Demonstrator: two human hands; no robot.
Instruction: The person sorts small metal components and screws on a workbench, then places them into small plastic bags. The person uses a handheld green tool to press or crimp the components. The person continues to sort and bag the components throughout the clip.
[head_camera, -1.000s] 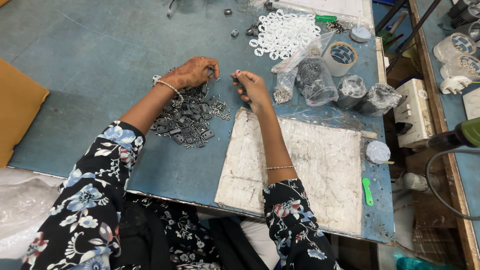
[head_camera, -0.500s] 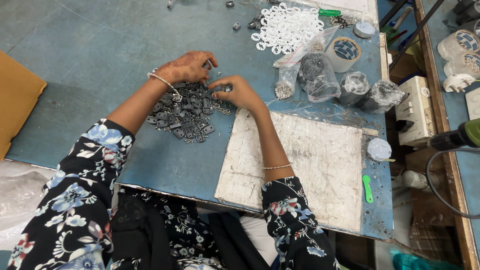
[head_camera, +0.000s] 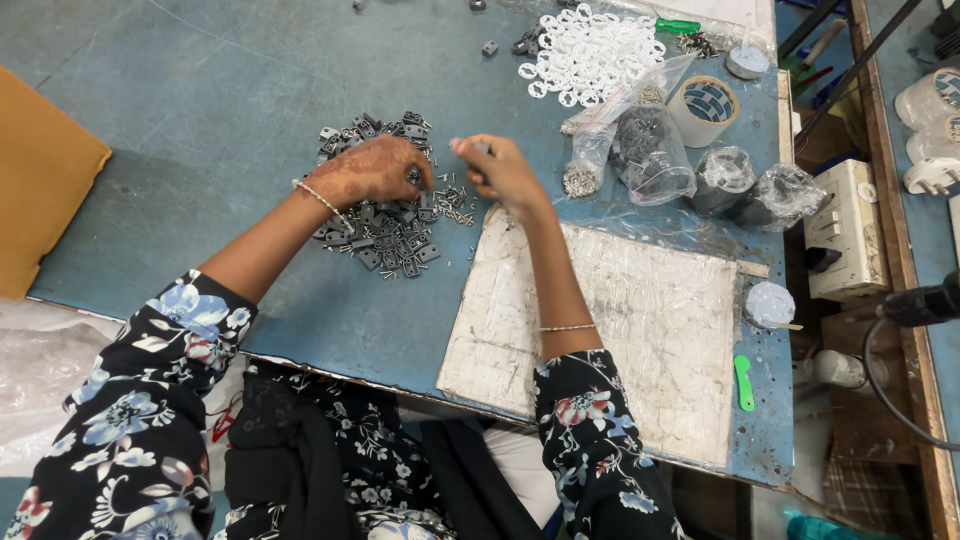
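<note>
A heap of small grey metal brackets and screws (head_camera: 385, 225) lies on the blue tabletop (head_camera: 200, 90). My left hand (head_camera: 370, 172) rests on top of the heap, fingers curled, pinching a small dark part at its fingertips. My right hand (head_camera: 500, 172) sits just right of the heap, fingers closed around a small grey piece held near the thumb. The two hands are a few centimetres apart, facing each other. What exactly each pinches is too small to make out.
A worn white board (head_camera: 640, 330) lies under my right forearm. Behind it are clear bags of small parts (head_camera: 650, 150), a pile of white rings (head_camera: 590, 55), a tape roll (head_camera: 705, 105), a green-handled tool (head_camera: 680, 25) and wrapped dark rolls (head_camera: 760, 190). An orange pad (head_camera: 40, 200) is at left.
Both hands have drawn closer to me and lower over the heap. The left hand has settled onto the pile, and the right hand has lifted a small piece beside it.
</note>
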